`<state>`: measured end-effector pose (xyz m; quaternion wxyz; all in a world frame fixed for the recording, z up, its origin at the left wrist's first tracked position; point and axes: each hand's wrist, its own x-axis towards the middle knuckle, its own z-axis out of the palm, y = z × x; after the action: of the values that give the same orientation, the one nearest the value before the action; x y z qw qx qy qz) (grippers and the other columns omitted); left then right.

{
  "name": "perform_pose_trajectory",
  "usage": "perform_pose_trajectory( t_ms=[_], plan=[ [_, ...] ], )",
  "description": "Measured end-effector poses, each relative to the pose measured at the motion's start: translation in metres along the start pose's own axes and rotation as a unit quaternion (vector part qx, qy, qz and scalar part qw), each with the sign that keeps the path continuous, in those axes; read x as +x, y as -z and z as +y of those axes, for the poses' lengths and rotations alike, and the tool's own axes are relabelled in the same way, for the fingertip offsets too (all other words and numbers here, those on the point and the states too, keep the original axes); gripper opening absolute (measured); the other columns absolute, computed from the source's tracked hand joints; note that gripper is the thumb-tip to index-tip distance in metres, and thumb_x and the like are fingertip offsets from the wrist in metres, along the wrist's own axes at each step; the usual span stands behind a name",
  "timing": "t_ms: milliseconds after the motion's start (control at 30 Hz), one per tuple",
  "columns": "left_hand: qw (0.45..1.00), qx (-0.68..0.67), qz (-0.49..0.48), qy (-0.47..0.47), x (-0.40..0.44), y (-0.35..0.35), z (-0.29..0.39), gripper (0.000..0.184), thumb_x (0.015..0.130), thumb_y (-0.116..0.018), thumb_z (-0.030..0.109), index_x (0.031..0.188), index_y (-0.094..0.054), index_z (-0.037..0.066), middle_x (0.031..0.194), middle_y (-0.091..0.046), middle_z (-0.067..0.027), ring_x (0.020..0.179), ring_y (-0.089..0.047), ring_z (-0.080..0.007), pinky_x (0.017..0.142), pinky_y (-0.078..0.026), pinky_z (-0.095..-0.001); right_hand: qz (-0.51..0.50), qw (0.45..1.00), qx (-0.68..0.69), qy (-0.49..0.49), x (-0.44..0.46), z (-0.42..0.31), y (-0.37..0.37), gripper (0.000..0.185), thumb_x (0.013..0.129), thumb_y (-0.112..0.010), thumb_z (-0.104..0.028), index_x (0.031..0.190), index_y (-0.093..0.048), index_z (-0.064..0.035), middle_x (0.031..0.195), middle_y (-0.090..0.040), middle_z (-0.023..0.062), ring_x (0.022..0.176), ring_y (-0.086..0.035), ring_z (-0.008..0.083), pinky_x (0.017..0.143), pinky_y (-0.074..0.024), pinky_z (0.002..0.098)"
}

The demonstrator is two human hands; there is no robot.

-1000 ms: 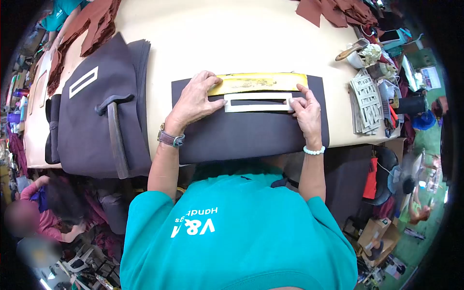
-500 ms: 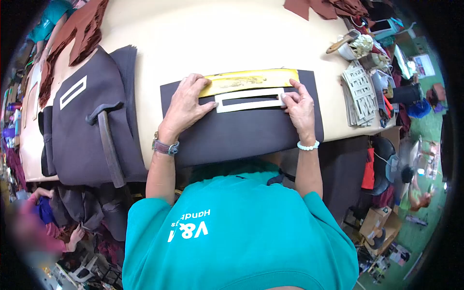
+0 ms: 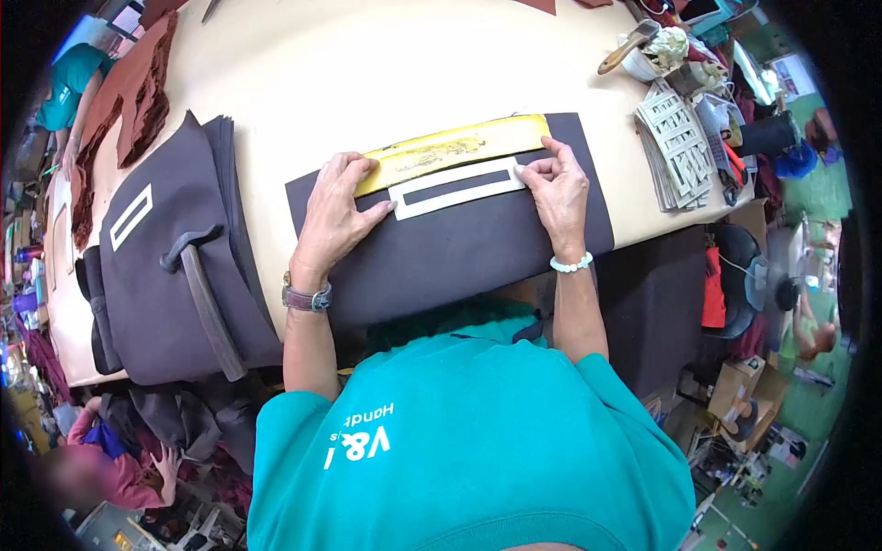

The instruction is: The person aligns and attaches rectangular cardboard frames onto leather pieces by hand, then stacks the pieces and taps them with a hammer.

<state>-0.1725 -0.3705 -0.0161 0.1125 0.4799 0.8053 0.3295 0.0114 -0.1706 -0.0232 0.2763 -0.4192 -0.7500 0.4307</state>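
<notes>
My left hand (image 3: 333, 219) is open: the thumb stands well away from the fingers, with dark sheet (image 3: 450, 253) showing in the gap. The thumb tip touches the left end of a white frame (image 3: 461, 198); the fingertips rest on the left end of a yellow strip (image 3: 455, 147). My right hand (image 3: 562, 197) has its thumb against the right end of the same frame and its forefinger reaching to the right end of the strip. The other fingers are curled and partly hidden, so I cannot tell whether they pinch the frame from beneath.

Position of the frame: on or just over the dark sheet, between my two thumbs. Contact along its full length cannot be confirmed. Its long axis runs from thumb to thumb, slanting slightly away from my body toward the right. Neither hand is nearer; each meets one end. The yellow strip lies just beyond the frame, nearly parallel, with a narrow dark band between.

Surroundings: the sheet lies on a pale table (image 3: 367, 73). Left of it, a pile of dark sheets (image 3: 147, 303) bears a hammer (image 3: 200, 298) and a second white frame (image 3: 129, 210), well apart from my left hand. To the right, a stack of slotted cards (image 3: 675, 138) sits near a brush (image 3: 630, 46). A watch (image 3: 307, 298) is on my left wrist, a bracelet (image 3: 571, 264) on my right.
</notes>
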Motion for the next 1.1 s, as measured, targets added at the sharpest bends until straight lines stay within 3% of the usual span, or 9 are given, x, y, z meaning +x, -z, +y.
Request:
perform_pose_trajectory(
  t_ms=[200, 500, 600, 633, 733, 833, 900, 933, 1100],
  plan=[
    [1.0, -0.001, -0.001, 0.002, 0.0, 0.002, 0.002, 0.045, 0.068, -0.072, 0.019, 0.107, -0.057, 0.001, 0.109, -0.052, -0.0129, 0.105, -0.051, -0.0273, 0.093, -0.041, -0.0363, 0.004, 1.0, 0.029, -0.005, -0.001, 0.003, -0.002, 0.048, 0.073, -0.071, -0.004, 0.116, -0.052, 0.0062, 0.069, -0.064, 0.0035, 0.064, -0.056, 0.0048, 0.062, -0.0463, 0.0185],
    [1.0, -0.004, 0.017, -0.018, -0.001, 0.0, 0.002, 0.043, 0.068, -0.071, 0.016, 0.104, -0.056, 0.0, 0.106, -0.052, -0.0145, 0.101, -0.051, -0.0299, 0.089, -0.042, -0.0383, 0.023, 0.999, 0.022, 0.007, -0.004, 0.002, -0.005, 0.037, 0.074, -0.068, -0.005, 0.108, -0.057, 0.0037, 0.071, -0.064, 0.0062, 0.062, -0.061, 0.0114, 0.057, -0.0483, 0.0251],
    [0.999, 0.02, 0.029, -0.042, -0.004, -0.003, 0.008, 0.035, 0.07, -0.068, 0.012, 0.102, -0.058, 0.002, 0.104, -0.053, -0.0131, 0.1, -0.051, -0.0301, 0.087, -0.042, -0.0385, 0.017, 0.962, -0.199, 0.188, -0.008, 0.006, -0.009, 0.019, 0.077, -0.065, -0.008, 0.093, -0.061, 0.0005, 0.076, -0.062, 0.0063, 0.068, -0.062, 0.0194, 0.061, -0.0499, 0.0335],
    [0.997, 0.037, 0.032, -0.064, -0.008, -0.007, 0.009, 0.032, 0.071, -0.067, 0.01, 0.101, -0.059, 0.003, 0.103, -0.054, -0.0123, 0.099, -0.052, -0.0299, 0.086, -0.043, -0.0384, 0.041, 0.943, -0.232, 0.233, -0.013, 0.003, -0.012, 0.007, 0.079, -0.058, -0.011, 0.077, -0.061, -0.0047, 0.081, -0.059, 0.0068, 0.074, -0.059, 0.025, 0.064, -0.0476, 0.0398],
    [0.976, 0.152, 0.029, -0.151, -0.021, -0.016, 0.021, 0.025, 0.073, -0.06, 0.001, 0.096, -0.066, 0.007, 0.104, -0.058, -0.0116, 0.104, -0.053, -0.0292, 0.092, -0.04, -0.0405, 0.021, 0.882, -0.385, 0.272, -0.01, -0.002, -0.009, 0.005, 0.078, -0.057, -0.01, 0.078, -0.06, -0.0059, 0.081, -0.058, 0.0082, 0.075, -0.058, 0.026, 0.066, -0.0461, 0.0374],
    [0.96, 0.249, -0.001, -0.128, -0.037, -0.024, 0.023, 0.04, 0.075, -0.054, 0.0, 0.113, -0.061, 0.01, 0.12, -0.055, -0.0084, 0.119, -0.044, -0.0283, 0.101, -0.029, -0.0504, -0.004, 0.879, -0.337, 0.338, -0.023, -0.021, -0.019, 0.015, 0.078, -0.05, -0.014, 0.077, -0.059, -0.002, 0.082, -0.059, 0.0133, 0.076, -0.057, 0.026, 0.071, -0.0448, 0.0381],
    [0.965, 0.242, -0.019, -0.1, -0.045, -0.026, 0.022, 0.043, 0.075, -0.052, -0.001, 0.116, -0.059, 0.01, 0.127, -0.051, -0.0085, 0.126, -0.038, -0.0313, 0.105, -0.022, -0.0564, -0.053, 0.892, -0.175, 0.414, -0.046, -0.027, -0.05, 0.029, 0.078, -0.051, -0.021, 0.095, -0.058, 0.0022, 0.099, -0.06, 0.017, 0.093, -0.057, 0.0314, 0.088, -0.0418, 0.0419],
    [0.967, 0.225, -0.06, -0.099, -0.05, -0.024, 0.011, 0.044, 0.079, -0.051, 0.004, 0.123, -0.055, 0.012, 0.132, -0.047, -0.0071, 0.131, -0.031, -0.0335, 0.106, -0.016, -0.0584, -0.209, 0.892, -0.101, 0.387, -0.058, -0.037, -0.058, 0.05, 0.084, -0.049, -0.033, 0.115, -0.051, 0.0058, 0.118, -0.053, 0.021, 0.11, -0.051, 0.0323, 0.099, -0.0346, 0.0449],
    [0.971, 0.219, -0.073, -0.065, -0.046, -0.018, 0.029, 0.045, 0.084, -0.049, 0.014, 0.129, -0.049, 0.011, 0.138, -0.042, -0.0052, 0.135, -0.022, -0.0344, 0.106, -0.005, -0.0615, -0.202, 0.92, -0.177, 0.285, -0.079, -0.028, -0.073, 0.075, 0.089, -0.042, -0.052, 0.136, -0.027, 0.0034, 0.14, -0.035, 0.0182, 0.131, -0.032, 0.0285, 0.105, -0.019, 0.0579]
  ],
)
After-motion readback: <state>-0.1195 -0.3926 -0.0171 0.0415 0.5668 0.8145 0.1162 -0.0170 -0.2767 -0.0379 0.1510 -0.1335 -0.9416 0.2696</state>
